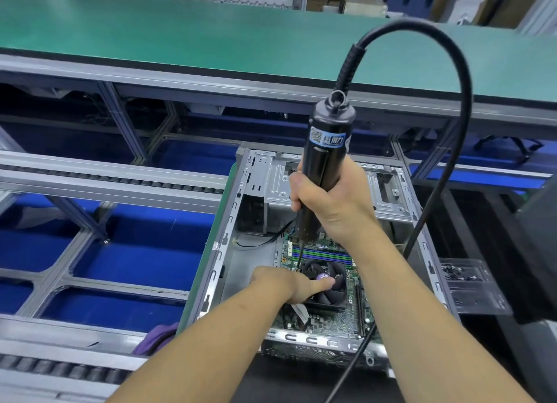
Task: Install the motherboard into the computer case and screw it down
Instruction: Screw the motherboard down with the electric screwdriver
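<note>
Head view, steeply down, close over case (pixel 401 191)

The case (pixel 325 252) lies open on the table (pixel 482 342), the motherboard (pixel 328 315) in it, the fan (pixel 327 285) on the board. The left hand (pixel 289 283) rests on the fan's left side. The right hand (pixel 328 197) holds the screwdriver (pixel 324 161) upright above, bit down beside the fan. A screw tray (pixel 467 282) sits right of the case, a conveyor (pixel 105 179) left, a bench (pixel 211 34) behind

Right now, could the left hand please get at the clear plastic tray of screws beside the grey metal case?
Probably not easily: the left hand rests on the fan, and the right hand, gripping the screwdriver, crosses toward the tray.
</note>
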Demonstrator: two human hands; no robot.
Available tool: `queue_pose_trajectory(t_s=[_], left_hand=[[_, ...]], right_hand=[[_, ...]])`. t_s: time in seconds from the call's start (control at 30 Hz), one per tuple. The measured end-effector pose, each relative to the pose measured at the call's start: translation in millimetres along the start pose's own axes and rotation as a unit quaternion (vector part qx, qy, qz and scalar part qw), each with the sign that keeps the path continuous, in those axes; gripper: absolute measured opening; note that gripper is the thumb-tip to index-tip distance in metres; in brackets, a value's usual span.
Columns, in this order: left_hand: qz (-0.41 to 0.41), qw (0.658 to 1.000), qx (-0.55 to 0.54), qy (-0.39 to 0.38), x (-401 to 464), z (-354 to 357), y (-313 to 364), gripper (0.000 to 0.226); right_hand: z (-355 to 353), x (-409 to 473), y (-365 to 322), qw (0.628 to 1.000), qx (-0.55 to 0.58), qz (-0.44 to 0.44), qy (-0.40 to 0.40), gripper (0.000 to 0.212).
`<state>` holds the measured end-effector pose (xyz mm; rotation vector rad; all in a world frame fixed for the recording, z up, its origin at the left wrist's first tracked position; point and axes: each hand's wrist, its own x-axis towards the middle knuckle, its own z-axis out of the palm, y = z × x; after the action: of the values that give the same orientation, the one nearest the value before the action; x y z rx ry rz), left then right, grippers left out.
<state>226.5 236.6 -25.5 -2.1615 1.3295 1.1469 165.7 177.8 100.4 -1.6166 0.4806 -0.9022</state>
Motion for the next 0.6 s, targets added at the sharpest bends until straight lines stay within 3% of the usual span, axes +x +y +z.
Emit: queue_pose_trajectory(t_s=[0.17, 0.4, 0.5, 0.6], left_hand=[[-0.009, 1.0, 0.01, -0.009, 1.3, -2.1, 1.3, 0.123], [-0.004, 1.0, -0.011, 0.014, 4.9, 0.4, -1.9, 0.126], [-0.006, 0.998, -0.064, 0.018, 6.9, 0.9, -5.7, 0.125], [-0.006, 0.995, -0.063, 0.081, 10.1, -0.1, -8.7, 0.116]], right_hand=[[-5.1, 2.7, 1.5, 1.0, 0.003, 0.01, 0.013, 0.032], [-4.8, -4.7, -4.3, 1.0, 0.009, -0.012, 0.012, 0.043], [-13.4, -12.3, -10.8, 0.996, 0.022, -0.039, 0.074, 0.035], [-33.3, -14.3, -21.6, 0.984, 0.011, -0.105, 0.143, 0.024]])
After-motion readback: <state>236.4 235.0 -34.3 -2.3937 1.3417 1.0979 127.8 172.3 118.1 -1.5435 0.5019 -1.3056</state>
